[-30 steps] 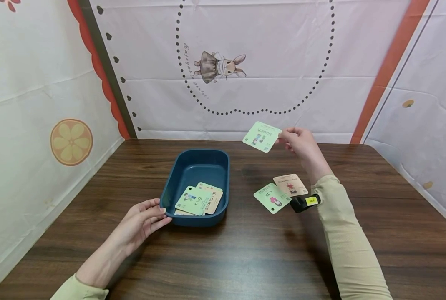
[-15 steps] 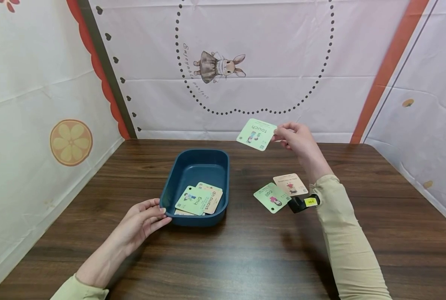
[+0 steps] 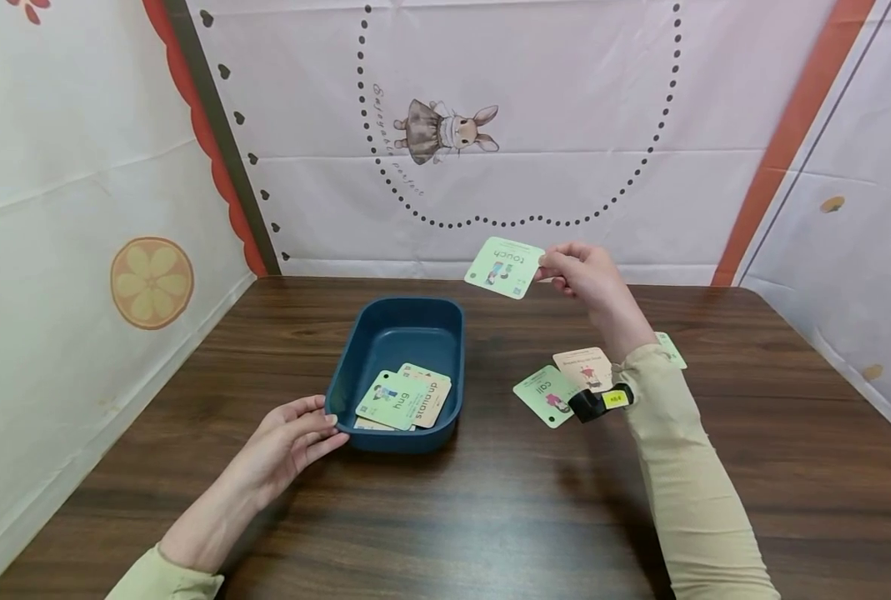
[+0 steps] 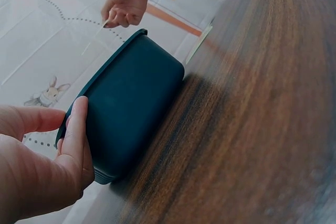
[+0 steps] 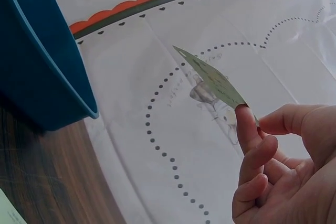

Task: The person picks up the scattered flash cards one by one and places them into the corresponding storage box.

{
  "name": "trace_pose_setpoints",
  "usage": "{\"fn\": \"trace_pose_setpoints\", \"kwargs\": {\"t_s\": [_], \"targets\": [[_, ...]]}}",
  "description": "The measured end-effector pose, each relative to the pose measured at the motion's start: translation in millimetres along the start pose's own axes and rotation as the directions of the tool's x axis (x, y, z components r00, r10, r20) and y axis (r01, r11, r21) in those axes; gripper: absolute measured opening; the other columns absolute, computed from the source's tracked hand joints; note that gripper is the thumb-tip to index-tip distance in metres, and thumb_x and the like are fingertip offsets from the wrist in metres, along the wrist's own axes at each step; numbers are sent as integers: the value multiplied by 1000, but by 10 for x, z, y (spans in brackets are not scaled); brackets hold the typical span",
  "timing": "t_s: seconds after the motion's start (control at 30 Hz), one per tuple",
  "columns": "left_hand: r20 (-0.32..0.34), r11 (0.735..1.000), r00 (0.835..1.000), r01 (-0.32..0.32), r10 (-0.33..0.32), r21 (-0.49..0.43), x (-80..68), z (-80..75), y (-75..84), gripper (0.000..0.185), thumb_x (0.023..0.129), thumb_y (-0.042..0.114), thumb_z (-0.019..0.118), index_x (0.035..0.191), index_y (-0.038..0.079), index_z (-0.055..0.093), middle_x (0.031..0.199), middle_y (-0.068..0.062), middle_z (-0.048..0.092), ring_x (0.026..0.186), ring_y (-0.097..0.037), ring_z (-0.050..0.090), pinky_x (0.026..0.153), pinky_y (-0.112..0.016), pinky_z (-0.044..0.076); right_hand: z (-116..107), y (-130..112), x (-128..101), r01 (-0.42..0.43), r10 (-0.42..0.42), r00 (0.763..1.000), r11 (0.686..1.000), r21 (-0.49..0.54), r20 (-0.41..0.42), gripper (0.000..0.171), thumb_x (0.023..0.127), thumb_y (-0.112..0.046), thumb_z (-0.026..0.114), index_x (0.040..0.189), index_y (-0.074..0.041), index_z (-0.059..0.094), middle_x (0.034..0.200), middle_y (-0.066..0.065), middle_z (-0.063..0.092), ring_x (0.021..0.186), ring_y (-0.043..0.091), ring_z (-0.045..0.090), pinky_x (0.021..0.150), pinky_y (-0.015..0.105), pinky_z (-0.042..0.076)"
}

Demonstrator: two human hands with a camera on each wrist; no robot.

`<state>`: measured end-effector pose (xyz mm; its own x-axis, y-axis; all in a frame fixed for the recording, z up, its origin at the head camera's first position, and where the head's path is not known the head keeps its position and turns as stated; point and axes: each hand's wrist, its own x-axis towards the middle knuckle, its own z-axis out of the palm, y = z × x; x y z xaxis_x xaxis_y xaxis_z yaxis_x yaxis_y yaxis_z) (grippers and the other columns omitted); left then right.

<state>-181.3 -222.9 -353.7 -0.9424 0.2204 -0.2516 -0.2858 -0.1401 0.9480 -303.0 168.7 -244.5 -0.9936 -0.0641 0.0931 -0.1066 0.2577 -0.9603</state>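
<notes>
**"Touch" card held aloft by right hand; blue tub steadied by left**

Head view: A green "touch" card (image 3: pixel 504 267) is pinched by one edge between thumb and fingertips of the right hand (image 3: pixel 583 273), raised above the wooden table (image 3: pixel 490 517) and lying at about 1 o'clock from the blue tub (image 3: pixel 400 337). The card is well apart from the tub. The left hand (image 3: pixel 291 437) is laid against the tub's near-left corner, at about 7 o'clock, fingers nearly straight, nothing enclosed. Inside the tub a "hug" card (image 3: pixel 387 400) is seen overlapping a "stand up" card (image 3: pixel 428 398). On the table at 3 o'clock of the tub a "call" card (image 3: pixel 544 395) and a tan card (image 3: pixel 582 365) are recorded, just beside each other; a further green card (image 3: pixel 672 350) is partly hidden by the sleeve.

Left wrist view: The thumb and palm of the left hand (image 4: pixel 42 171) are pressed to the tub (image 4: pixel 131 103) wall; fingers extended.

Right wrist view: The card (image 5: pixel 212 80) is seen edge-on, clamped at its corner by the right hand (image 5: pixel 283 166); the tub (image 5: pixel 37 56) is at 9 o'clock.
</notes>
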Motion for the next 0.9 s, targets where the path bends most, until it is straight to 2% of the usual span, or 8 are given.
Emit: {"fn": "trace_pose_setpoints", "kwargs": {"t_s": [0.27,0.53,0.73,0.9], "targets": [[1,1000,1000,-7,7,-5,-2,2,7,42,98,8,54,133,-3,33,106,-3,60,93,-8,64,93,-24,59,118,-2,88,-1,1,1000,1000,12,12,12,96,-16,54,104,-8,55,67,-15,66,58,3,45,54,16,33],[5,1000,1000,-4,4,-9,1,-10,7,46,99,8,55,136,-4,31,107,-3,62,93,-8,65,93,-24,59,289,-27,144,-28,28,999,1000,-11,29,18,97,-19,56,109,-6,57,71,-12,67,60,5,46,56,17,34],[5,1000,1000,-3,3,-13,0,-11,4,42,98,8,55,132,-3,33,105,-3,61,92,-8,64,92,-25,59,435,-45,166,-22,23,997,1000,-20,72,24,97,-19,57,115,-3,59,75,-9,67,63,8,45,58,19,35],[9,1000,1000,0,1,-19,4,-6,5,43,98,7,55,133,-3,33,105,-3,61,92,-8,65,92,-25,59,566,-73,178,-12,16,995,999,-45,97,21,97,-20,58,112,-6,62,82,-2,69,66,11,46,61,22,36]]}}
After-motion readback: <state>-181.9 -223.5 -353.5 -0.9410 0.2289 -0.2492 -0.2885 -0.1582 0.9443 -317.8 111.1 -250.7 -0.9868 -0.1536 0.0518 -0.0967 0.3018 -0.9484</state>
